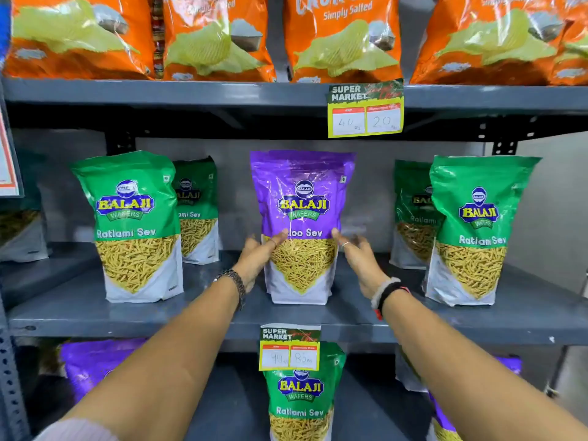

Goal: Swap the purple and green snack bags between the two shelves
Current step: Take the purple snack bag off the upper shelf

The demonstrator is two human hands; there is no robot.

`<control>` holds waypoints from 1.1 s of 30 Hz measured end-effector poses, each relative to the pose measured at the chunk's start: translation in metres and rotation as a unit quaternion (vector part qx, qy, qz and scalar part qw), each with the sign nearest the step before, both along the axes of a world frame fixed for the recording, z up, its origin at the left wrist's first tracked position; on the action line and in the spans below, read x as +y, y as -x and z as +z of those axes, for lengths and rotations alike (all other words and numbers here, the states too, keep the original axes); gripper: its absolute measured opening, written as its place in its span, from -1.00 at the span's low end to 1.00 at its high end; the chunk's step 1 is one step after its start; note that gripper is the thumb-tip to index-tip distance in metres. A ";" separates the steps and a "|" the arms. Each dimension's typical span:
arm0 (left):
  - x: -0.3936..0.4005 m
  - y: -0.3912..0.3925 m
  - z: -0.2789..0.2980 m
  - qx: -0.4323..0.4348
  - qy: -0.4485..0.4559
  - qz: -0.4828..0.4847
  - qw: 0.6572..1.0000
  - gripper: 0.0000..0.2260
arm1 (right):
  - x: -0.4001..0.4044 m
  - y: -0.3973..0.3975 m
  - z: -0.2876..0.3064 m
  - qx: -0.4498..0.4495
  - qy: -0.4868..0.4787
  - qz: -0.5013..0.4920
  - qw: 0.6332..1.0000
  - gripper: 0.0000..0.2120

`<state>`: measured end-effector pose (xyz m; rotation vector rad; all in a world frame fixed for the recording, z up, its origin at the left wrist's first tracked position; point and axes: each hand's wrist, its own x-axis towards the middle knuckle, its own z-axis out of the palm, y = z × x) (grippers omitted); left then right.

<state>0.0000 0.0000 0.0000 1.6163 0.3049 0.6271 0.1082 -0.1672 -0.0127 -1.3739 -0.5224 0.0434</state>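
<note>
Where your left hand (pixel 254 256) hides its "Aloo" lettering, purple bag (pixel 301 224) stands upright on middle shelf (pixel 79 310); both grips wide, right hand (pixel 358 259) beside it, bare shelf either side.

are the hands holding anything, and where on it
The left hand touches the purple bag's left edge at mid-height; the right hand is open beside its right edge. A real grip cannot be told.
</note>
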 end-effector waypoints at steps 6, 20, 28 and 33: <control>0.003 -0.005 -0.014 -0.087 0.040 -0.040 0.995 -0.81 | 0.017 0.014 -0.016 -0.031 -0.010 0.056 0.998 -0.71; -0.007 0.112 -0.035 -0.189 -0.074 0.143 0.969 -0.64 | 0.026 0.117 -0.016 -0.030 -0.083 0.091 0.992 -0.70; -0.012 0.200 -0.093 -0.226 -0.108 0.204 0.946 -0.60 | 0.026 0.190 -0.067 -0.024 -0.065 0.167 0.983 -0.68; -0.004 0.222 -0.160 -0.173 -0.107 0.238 0.950 -0.66 | 0.038 0.206 -0.129 -0.003 -0.023 0.196 0.980 -0.78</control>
